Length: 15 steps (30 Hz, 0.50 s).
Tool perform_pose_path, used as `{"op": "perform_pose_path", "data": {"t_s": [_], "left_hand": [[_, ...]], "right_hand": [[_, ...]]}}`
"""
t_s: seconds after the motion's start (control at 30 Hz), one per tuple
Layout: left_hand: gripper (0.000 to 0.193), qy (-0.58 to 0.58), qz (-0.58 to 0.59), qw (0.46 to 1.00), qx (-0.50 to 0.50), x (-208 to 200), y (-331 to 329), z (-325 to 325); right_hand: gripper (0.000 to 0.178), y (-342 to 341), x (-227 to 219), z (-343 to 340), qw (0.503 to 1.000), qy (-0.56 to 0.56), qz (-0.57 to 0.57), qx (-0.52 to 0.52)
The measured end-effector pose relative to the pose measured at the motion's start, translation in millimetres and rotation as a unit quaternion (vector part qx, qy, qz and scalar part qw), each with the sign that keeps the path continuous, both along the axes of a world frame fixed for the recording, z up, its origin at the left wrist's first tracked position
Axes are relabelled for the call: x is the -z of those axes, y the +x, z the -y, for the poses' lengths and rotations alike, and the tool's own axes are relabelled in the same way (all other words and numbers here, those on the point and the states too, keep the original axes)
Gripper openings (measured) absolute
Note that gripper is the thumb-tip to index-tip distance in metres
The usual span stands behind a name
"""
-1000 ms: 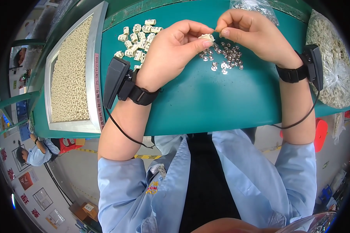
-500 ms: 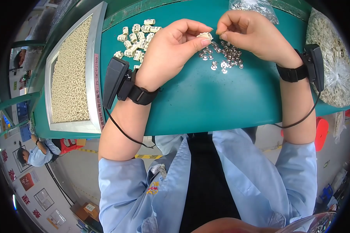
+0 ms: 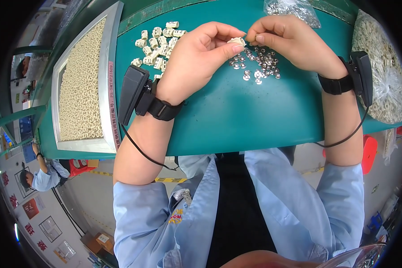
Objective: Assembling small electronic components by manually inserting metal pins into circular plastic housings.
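While it is held above the green bench (image 3: pixel 236 120), a small cream-white plastic block (image 3: pixel 236 41) is pinched between the thumb and fingertips of the left hand (image 3: pixel 196 60), near the far middle of the bench top. The right hand (image 3: pixel 288 42) is brought up against the block from the other side, its thumb and forefinger pressed together at the block's edge; whether a small part is pinched between them cannot be told. Just beneath and beside the two hands, a loose scatter of small silvery metal pieces (image 3: pixel 257 67) is spread on the bench. Further to the left, a cluster of more cream-white blocks (image 3: pixel 158 40) is lying on the green surface, partly hidden by the left hand. Black wrist-worn devices are strapped on both forearms, each with a thin cable trailing off. At the far left, a metal-framed tray (image 3: pixel 82 85) packed with rows of pale parts is set on the bench. A clear bag of silvery parts (image 3: pixel 295 9) is seen at the far edge, and another bag of pale parts (image 3: pixel 382 76) at the right.
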<state>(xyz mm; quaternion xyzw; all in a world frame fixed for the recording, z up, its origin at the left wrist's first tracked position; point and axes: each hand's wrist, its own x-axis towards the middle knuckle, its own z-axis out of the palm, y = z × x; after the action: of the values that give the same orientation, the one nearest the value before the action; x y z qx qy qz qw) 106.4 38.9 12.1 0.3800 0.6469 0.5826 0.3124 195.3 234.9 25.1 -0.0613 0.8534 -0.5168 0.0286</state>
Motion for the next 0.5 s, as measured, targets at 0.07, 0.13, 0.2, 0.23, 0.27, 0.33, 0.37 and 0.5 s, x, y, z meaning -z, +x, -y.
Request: {"op": "perform_pose_path", "data": {"t_s": [0.07,0.13,0.2,0.23,0.27,0.33,0.37,0.5], "left_hand": [[0.024,0.002,0.005,1.000,0.001,0.6,-0.5,-0.2],[0.024,0.003,0.007,1.000,0.002,1.4,-0.8,-0.4],[0.024,0.005,0.006,1.000,0.001,2.2,-0.7,-0.9],[0.024,0.005,0.006,1.000,0.001,2.3,-0.6,-0.9],[0.024,0.005,0.006,1.000,0.001,2.3,-0.6,-0.8],[0.024,0.002,0.001,1.000,0.000,2.2,-0.5,-0.7],[0.024,0.000,-0.001,1.000,0.000,2.2,-0.5,-0.5],[0.025,0.000,0.001,1.000,-0.002,2.7,-0.1,-0.6]], "right_hand": [[0.014,-0.6,3.8,-1.9,1.000,0.010,-0.026,-0.006],[0.014,-0.6,3.8,-1.7,0.999,0.015,-0.038,-0.009],[0.014,0.0,0.9,-1.2,0.999,0.028,-0.038,-0.007],[0.013,0.2,-0.6,-0.4,0.999,0.035,-0.038,-0.007],[0.013,0.4,-1.9,0.3,0.999,0.034,-0.038,-0.007],[0.012,0.7,-4.6,2.1,0.999,0.040,-0.019,0.004],[0.011,1.0,-5.0,2.7,0.999,0.043,-0.009,0.010],[0.009,2.5,-4.5,2.6,0.997,0.061,-0.029,0.021]]}}
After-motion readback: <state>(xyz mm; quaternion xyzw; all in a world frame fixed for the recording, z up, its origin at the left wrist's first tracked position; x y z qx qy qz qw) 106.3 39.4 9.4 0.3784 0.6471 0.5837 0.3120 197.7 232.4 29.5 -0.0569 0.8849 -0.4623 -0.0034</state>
